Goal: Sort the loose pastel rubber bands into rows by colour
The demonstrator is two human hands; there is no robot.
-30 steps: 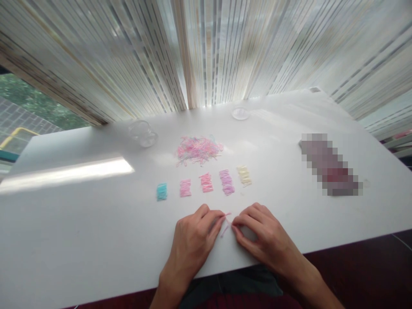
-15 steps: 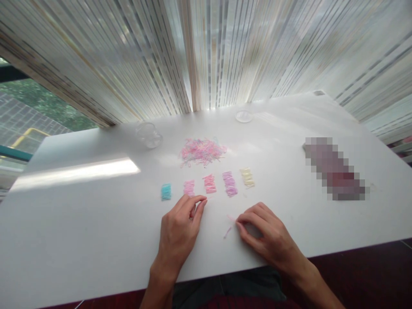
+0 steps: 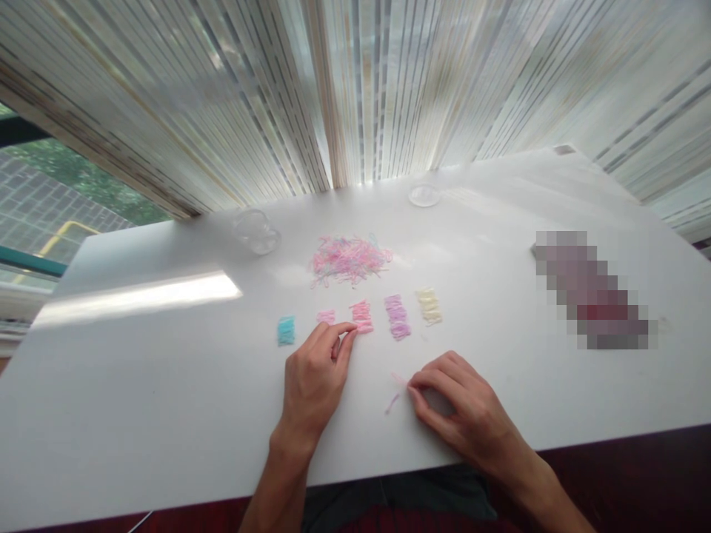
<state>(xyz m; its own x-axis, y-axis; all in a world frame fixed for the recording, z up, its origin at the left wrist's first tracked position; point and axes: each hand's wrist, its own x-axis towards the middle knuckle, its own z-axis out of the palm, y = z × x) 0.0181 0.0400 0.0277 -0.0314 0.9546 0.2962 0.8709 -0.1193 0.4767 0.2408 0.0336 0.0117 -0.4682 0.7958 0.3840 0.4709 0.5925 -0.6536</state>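
My left hand (image 3: 315, 370) has thumb and forefinger pinched at the lower left edge of the coral-pink group (image 3: 361, 314); what lies between the fingertips is too small to tell. My right hand (image 3: 464, 403) pinches a thin pale pink strand (image 3: 398, 378) beside a loose purple strand (image 3: 392, 403). Blue (image 3: 286, 331), light pink (image 3: 326, 316), purple (image 3: 396, 317) and yellow (image 3: 429, 306) groups of short strands lie in a row with the coral-pink one. My left hand partly hides the light pink group.
Behind the row is a mixed pile of strands (image 3: 351, 259). Clear round containers (image 3: 258, 233) stand at the back left, and a clear round lid (image 3: 424, 195) lies at the back. A pixelated object (image 3: 592, 289) rests on the right of the white table (image 3: 167, 392).
My left hand has moved slightly forward, from below the coral-pink group to its lower edge. My right hand has hardly moved. The view has shifted a little.
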